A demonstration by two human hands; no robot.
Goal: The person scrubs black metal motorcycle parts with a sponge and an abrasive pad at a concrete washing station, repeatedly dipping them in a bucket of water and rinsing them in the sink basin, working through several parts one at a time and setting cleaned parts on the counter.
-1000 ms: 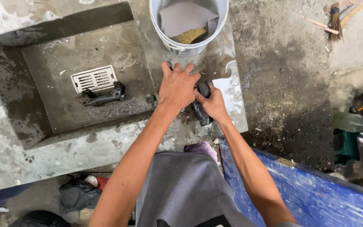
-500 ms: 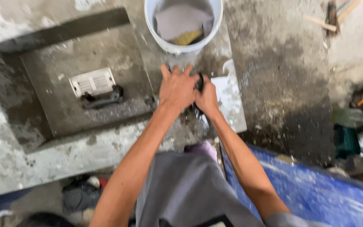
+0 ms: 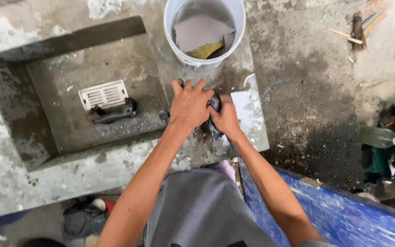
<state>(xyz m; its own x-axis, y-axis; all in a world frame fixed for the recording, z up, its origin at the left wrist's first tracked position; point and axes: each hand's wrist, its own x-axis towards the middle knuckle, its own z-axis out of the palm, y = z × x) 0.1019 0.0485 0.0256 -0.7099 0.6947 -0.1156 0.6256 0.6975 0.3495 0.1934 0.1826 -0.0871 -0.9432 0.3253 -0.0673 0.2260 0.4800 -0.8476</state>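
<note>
A white bucket (image 3: 204,34) stands at the top with a grey cloth (image 3: 200,32) and something yellow (image 3: 205,50) inside. A white drain grate (image 3: 103,94) lies in the sunken concrete basin (image 3: 56,132), with a dark metal part (image 3: 113,113) just beside it. A brush (image 3: 358,28) lies on the floor. A blue board (image 3: 344,215) is at the bottom right.

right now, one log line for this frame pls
left hand: pressed flat on dark object | right hand: gripping dark object | surface: wet concrete ledge | nearby: white bucket, drain grate
</note>
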